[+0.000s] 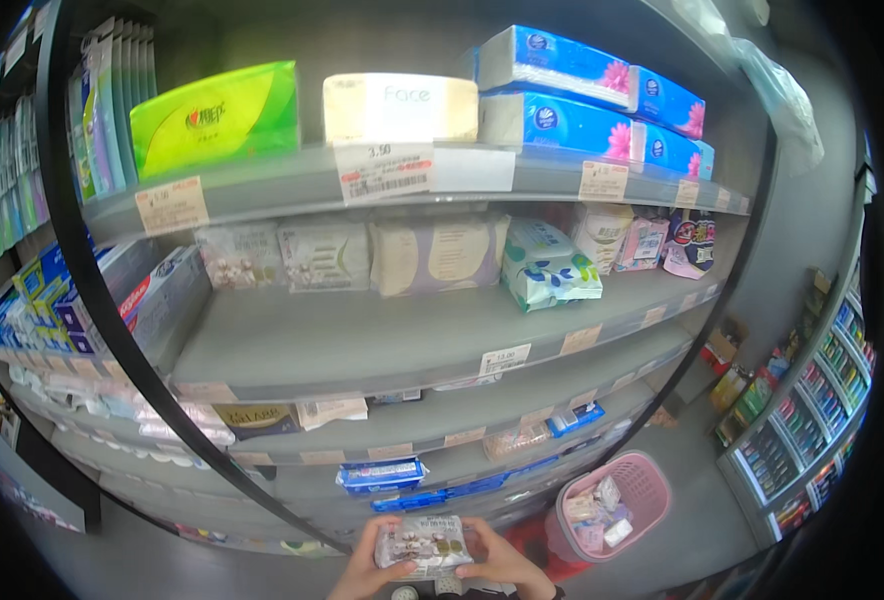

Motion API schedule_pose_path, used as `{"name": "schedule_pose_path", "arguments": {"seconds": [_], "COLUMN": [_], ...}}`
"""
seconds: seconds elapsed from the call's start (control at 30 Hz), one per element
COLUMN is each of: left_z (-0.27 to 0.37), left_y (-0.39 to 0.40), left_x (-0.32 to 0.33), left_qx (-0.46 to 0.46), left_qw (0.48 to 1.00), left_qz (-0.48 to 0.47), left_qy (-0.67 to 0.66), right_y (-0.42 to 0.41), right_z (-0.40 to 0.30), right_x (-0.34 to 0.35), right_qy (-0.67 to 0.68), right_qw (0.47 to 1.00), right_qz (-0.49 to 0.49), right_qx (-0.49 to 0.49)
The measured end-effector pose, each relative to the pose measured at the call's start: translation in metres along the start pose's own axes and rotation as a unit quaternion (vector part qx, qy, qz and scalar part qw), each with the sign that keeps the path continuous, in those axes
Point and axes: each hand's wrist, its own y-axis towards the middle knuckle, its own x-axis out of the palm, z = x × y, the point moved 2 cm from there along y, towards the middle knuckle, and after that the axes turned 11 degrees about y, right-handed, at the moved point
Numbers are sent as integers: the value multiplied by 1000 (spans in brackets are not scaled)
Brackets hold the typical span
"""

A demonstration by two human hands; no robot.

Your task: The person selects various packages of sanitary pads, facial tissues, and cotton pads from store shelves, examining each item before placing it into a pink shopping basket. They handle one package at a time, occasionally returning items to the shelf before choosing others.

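My left hand (369,564) and my right hand (503,559) hold a plastic-wrapped soft pack (425,541) between them, at the bottom centre of the view. Cotton bolls and writing are printed on its wrapper. Both thumbs lie along its near edge, and the other fingers are mostly hidden at the sides. Ahead of me on a grey shelf stands a similar cotton-printed pack (238,256). To its right are a white-green pack (326,256), a wide beige-and-lilac pack (440,256) and a green-leaf wipes pack (551,266).
A pink plastic basket (656,487) holding several small packs stands on the floor at right. Above are a green tissue pack (217,116), a cream pack (401,109) and blue tissue packs (573,124). A black shelf post (104,300) slants at left. Bottle racks (806,390) stand far right.
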Motion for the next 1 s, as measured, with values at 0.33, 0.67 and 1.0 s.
{"name": "schedule_pose_path", "arguments": {"seconds": [0.33,0.67,1.0], "left_z": [20,22,-3], "left_y": [14,0,3], "left_x": [3,-2,-3], "left_qx": [-64,-70,-69], "left_qw": [991,985,987], "left_qz": [-55,2,-139], "left_qy": [-109,-158,-31], "right_y": [4,7,4], "right_z": [-30,-31,-45], "right_x": [7,23,43], "right_qy": [-9,16,-325], "right_qw": [993,993,918], "right_qz": [-15,-60,1], "right_qx": [-113,-100,-226]}}
